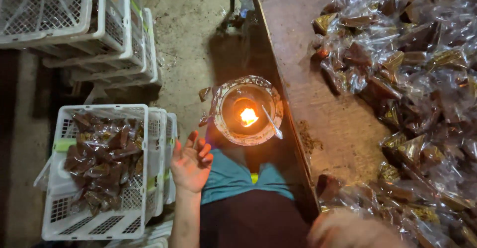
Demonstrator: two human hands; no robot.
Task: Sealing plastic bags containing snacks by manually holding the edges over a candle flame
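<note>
Left hand (pixel 190 164) open, palm up, fingers spread, holding nothing, hovering just beside white crate (pixel 102 218) filled with cellophane-wrapped brown packets (pixel 102 161). Right hand (pixel 348 228) blurred at bottom edge, against packet pile (pixel 412 79) on wooden worktop (pixel 318 104); grip impossible to tell. Round tin (pixel 247 110) with small flame (pixel 248 116) sits on floor between crate and worktop. Empty crates (pixel 89 24) stacked beyond.
</note>
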